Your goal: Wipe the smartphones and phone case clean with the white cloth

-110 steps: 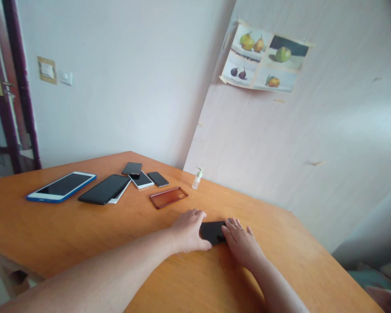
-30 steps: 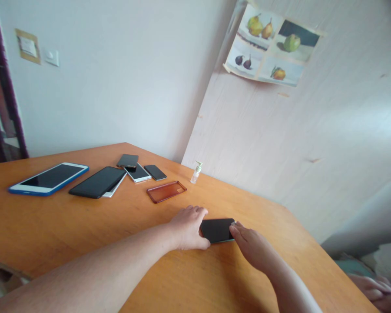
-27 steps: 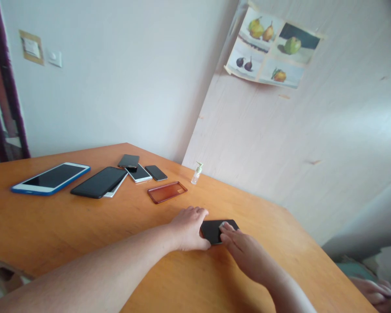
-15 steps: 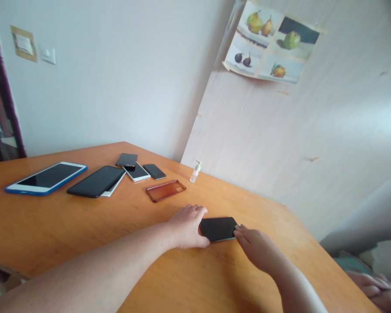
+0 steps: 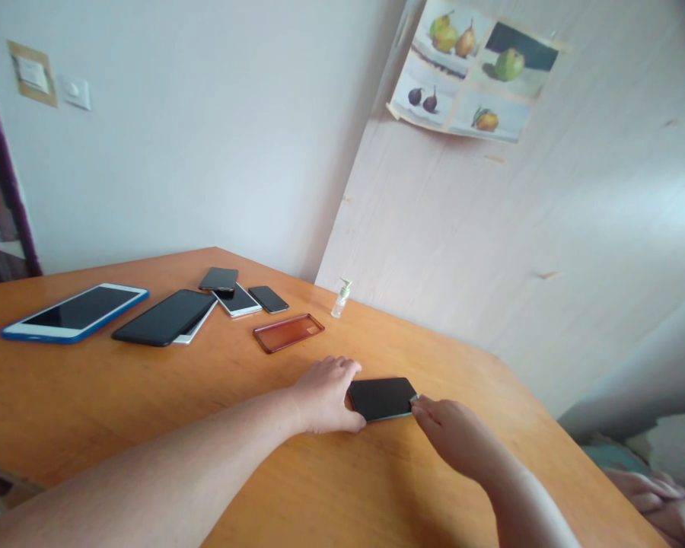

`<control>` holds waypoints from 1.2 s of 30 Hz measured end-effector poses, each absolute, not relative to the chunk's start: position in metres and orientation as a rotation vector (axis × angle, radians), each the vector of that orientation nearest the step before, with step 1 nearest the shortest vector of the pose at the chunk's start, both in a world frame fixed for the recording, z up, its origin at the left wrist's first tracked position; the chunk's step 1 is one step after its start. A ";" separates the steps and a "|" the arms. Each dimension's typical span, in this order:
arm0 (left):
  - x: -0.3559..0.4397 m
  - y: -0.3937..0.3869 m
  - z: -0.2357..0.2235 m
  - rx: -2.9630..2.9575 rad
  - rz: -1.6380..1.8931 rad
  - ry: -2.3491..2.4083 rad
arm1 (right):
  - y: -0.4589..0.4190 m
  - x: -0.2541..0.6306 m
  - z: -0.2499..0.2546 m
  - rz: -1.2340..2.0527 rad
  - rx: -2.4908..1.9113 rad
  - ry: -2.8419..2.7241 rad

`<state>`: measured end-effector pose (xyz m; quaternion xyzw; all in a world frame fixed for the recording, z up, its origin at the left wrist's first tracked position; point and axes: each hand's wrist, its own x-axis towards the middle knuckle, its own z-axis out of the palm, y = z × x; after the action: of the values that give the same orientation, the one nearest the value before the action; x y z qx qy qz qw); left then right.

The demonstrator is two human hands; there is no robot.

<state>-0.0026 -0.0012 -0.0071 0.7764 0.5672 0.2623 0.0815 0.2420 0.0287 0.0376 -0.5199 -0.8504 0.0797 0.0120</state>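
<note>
A black phone (image 5: pixel 383 396) with a teal edge lies flat on the orange wooden table (image 5: pixel 148 403). My left hand (image 5: pixel 325 394) rests at the phone's left end, its fingers curled over that end and holding it down. My right hand (image 5: pixel 454 435) comes in from the right with its fingers pressed together. Their tips pinch the phone's near right corner. The screen between my two hands is uncovered and dark.
Further left on the table lie a blue-edged tablet (image 5: pixel 74 312), a large black device (image 5: pixel 165 317) on a white one, three smaller phones (image 5: pixel 237 298) and a reddish clear case (image 5: pixel 288 332). A small pump bottle (image 5: pixel 340 298) stands by the wall. Bedding (image 5: pixel 651 487) lies beyond the table's right edge.
About a second ago my right hand lay flat across the phone's screen. It has since slid back to the near right corner. My left hand and the phone have stayed put.
</note>
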 end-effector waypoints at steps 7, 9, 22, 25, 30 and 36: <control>-0.004 -0.001 -0.007 2.334 0.771 1.665 | -0.009 0.206 0.046 0.549 -1.061 -2.781; -0.004 -0.001 -0.006 2.334 0.767 1.667 | -0.010 0.203 0.045 0.614 -1.009 -2.767; -0.003 -0.001 -0.008 2.336 0.778 1.688 | -0.001 0.202 0.036 0.514 -1.127 -2.709; -0.003 -0.001 -0.008 2.340 0.789 1.692 | -0.005 0.197 0.035 0.610 -1.030 -2.719; -0.003 -0.002 -0.006 2.334 0.764 1.681 | 0.035 0.225 0.021 0.342 -1.486 -2.561; -0.003 -0.001 -0.007 2.330 0.761 1.684 | 0.028 0.215 0.021 0.317 -1.412 -2.599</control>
<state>-0.0030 -0.0010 -0.0066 0.7807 0.5643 0.2550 0.0837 0.2150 0.0276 0.0210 -0.4730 -0.8707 0.1061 0.0835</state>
